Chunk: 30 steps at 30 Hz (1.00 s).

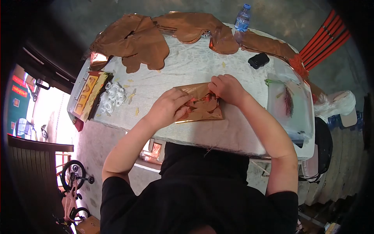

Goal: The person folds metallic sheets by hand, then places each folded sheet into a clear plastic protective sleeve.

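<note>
A folded copper-coloured foil sheet [202, 113] with a shiny gold lower edge lies on the white-covered table in front of me. Its upper layers look cut or crumpled, with reddish bits showing. At its left side, my left hand [168, 107] is closed over the foil, fingers bent and thumb low. My right hand [226, 89] pinches the sheet's upper right edge, fingers curled together. What lies under the fingertips is hidden.
Brown foil shapes [144, 41] are stacked along the table's far edge. A water bottle [242, 18] and black case [258, 61] stand beyond my right hand. White ribbon rolls [113, 97] and a yellow-lettered packet [87, 95] lie left. Clear plastic bags [286, 113] lie right.
</note>
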### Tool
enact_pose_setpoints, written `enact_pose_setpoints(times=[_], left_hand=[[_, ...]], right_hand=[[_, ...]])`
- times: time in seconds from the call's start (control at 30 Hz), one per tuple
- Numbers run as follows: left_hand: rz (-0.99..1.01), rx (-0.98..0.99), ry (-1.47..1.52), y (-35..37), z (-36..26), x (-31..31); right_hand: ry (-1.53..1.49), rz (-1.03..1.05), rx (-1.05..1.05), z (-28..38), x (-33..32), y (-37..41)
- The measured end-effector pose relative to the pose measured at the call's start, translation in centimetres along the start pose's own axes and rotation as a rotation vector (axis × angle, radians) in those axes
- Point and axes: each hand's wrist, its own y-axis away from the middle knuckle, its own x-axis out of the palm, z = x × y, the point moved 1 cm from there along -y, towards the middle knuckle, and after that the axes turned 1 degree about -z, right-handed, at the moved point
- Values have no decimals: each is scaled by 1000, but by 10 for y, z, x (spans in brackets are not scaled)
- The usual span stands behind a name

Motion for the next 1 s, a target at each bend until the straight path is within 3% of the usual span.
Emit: enact_pose_setpoints(times=[0.17,0.27,0.33,0.47,0.57,0.63,0.83,0.93,1.0], left_hand=[[24,16,18,1,1,-2],[16,24,4,2,2,0],[16,21,-5,3,2,1],[8,28,-12,2,1,0],[19,20,-14,2,0,0],[31,1,-13,3,1,0],[46,9,53,3,-1,-3],[37,-24,141,8,3,-13],[59,-284,442,17,14,-21]], right_hand=[[-188,91,24,-12,-10,6],[-409,76,175,-15,-11,11],[-525,-63,354,-15,-14,8],[-560,-192,418,18,-14,-11],[-554,-114,359,49,-7,-17],[-524,211,399,59,-3,-15],[-429,149,374,67,-3,-9],[-451,111,370,68,-2,-10],[-452,117,369,68,-4,-11]])
